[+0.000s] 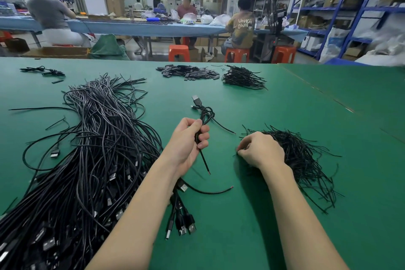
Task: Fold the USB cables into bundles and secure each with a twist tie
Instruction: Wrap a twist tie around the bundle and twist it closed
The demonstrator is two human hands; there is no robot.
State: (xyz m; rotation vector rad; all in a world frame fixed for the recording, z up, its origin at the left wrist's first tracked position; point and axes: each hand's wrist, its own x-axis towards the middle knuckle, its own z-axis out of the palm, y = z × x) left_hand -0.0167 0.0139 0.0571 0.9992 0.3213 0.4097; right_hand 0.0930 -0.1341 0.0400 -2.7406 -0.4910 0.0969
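While my left hand [189, 138] grips a folded cable [202, 125] upright over the green table [285, 103], its fingers curled round the middle of the bundle, I judge the folding of this one done and the tying not yet begun. The plug end [195, 99] sticks up past the loops at the top, and a bare tail pokes out below the fist. My right hand [260, 151] rests at the near edge of the pile of twist ties [304, 155], fingers bent down among the strands — it looks to be pinching at one, but whether a single tie is actually caught between the fingertips I cannot tell.

Next, I reckon, calls for drawing one tie clear of its neighbours, which lie tangled and may drag along, then bringing it across to the bundle just above the left fist and winding it round the waist.

The big heap of loose cables [92, 149] waits to the left — finished bundles [243, 78] seem stacked at the far side, near a pile of small dark parts [188, 72].
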